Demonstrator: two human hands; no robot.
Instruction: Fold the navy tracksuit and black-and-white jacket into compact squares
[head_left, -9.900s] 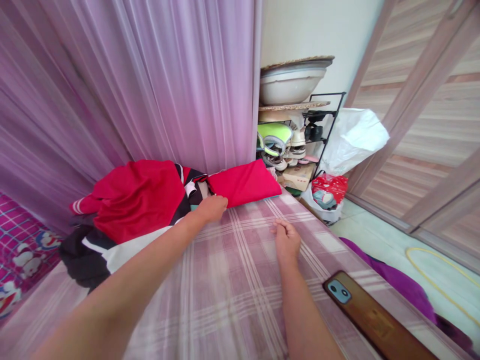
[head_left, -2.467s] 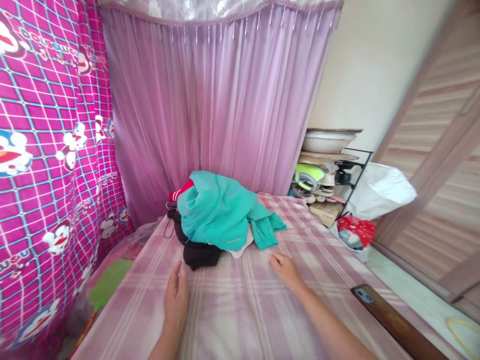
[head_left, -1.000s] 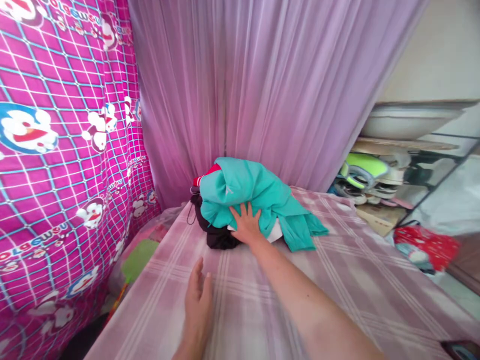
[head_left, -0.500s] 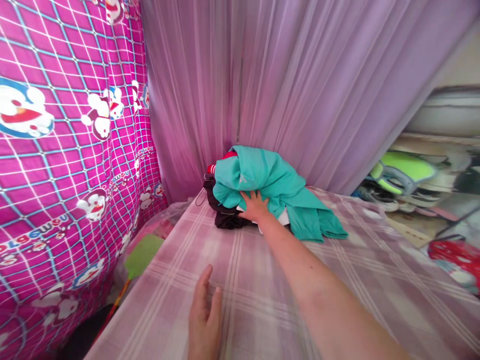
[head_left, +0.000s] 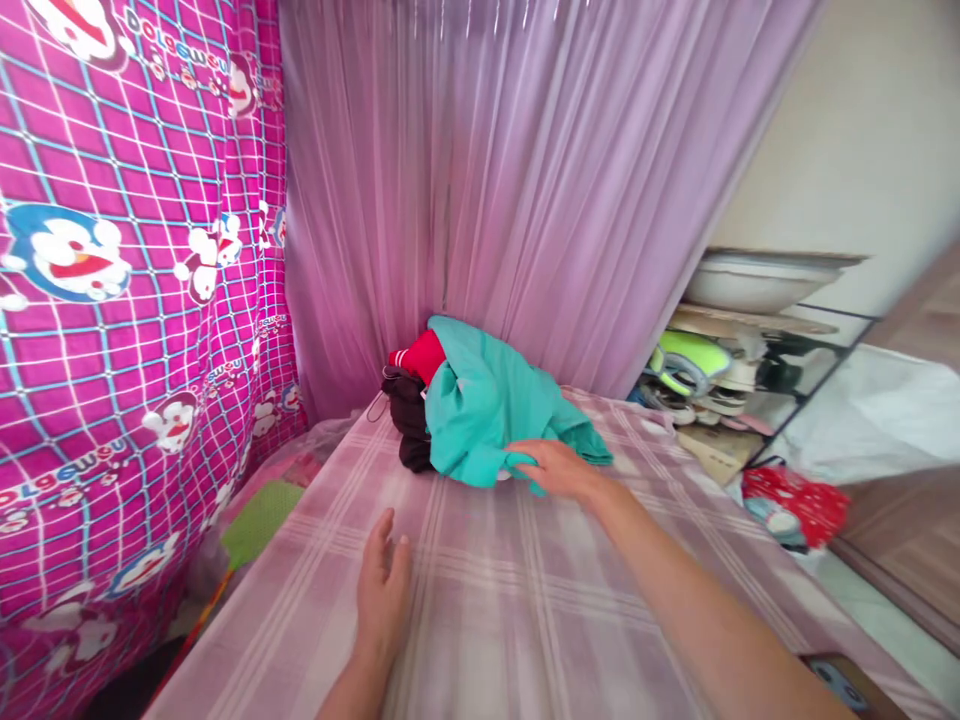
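Observation:
A heap of clothes lies at the far end of the plaid bedsheet [head_left: 637, 580], against the purple curtain. A teal garment [head_left: 487, 400] covers the heap, with a red piece [head_left: 420, 355] and a black piece [head_left: 409, 415] showing at its left. My right hand [head_left: 559, 468] rests on the teal garment's lower edge, fingers closed on a fold of the cloth. My left hand [head_left: 381, 590] lies flat on the sheet nearer to me, fingers apart and holding nothing.
A pink cartoon-print cloth [head_left: 112, 300] hangs along the left, and a purple curtain [head_left: 510, 180] at the back. A black shoe rack [head_left: 735, 370] with a basin on top stands right, beside a red bag [head_left: 795, 505]. A phone's corner [head_left: 844, 690] shows bottom right.
My right hand slid from the middle of the teal garment down to its right lower edge and gathered cloth. The heap looks more bunched. My left hand stayed flat on the sheet.

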